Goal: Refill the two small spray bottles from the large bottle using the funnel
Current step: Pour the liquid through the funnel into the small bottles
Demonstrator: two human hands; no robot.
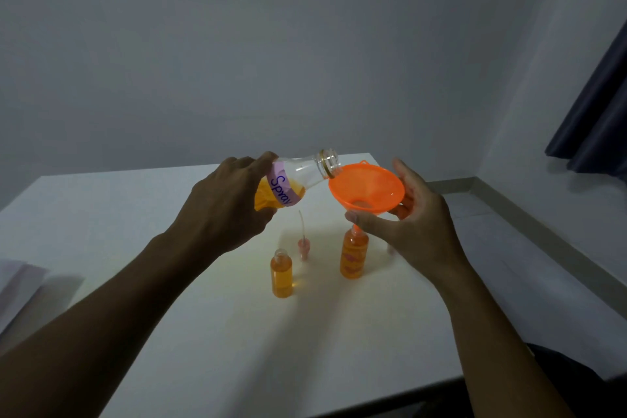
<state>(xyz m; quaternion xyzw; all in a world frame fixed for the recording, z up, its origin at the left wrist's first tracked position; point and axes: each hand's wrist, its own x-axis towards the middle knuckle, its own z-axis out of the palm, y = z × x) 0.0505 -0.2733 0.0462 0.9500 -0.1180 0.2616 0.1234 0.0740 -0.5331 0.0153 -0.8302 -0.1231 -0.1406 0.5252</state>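
In the middle of the frame the left hand (pixel 230 200) is wrapping its grip round the large bottle (pixel 298 176), tilting the open mouth at the rim of the orange funnel (pixel 366 188). The right hand (pixel 417 214) is pinching the funnel, whose spout is sitting in a small bottle (pixel 354 256) on the table (pixel 203 332). Lower left of it, a second small bottle (pixel 281 276) is standing open near a spray cap (pixel 303 248).

Large bottle (pixel 298 176) base covered by left hand (pixel 220 204). Funnel (pixel 366 187) spout partly hidden behind right hand (pixel 417 217); small object (pixel 391 249) beyond it unidentifiable. Paper (pixel 17 285) cut off by left edge.
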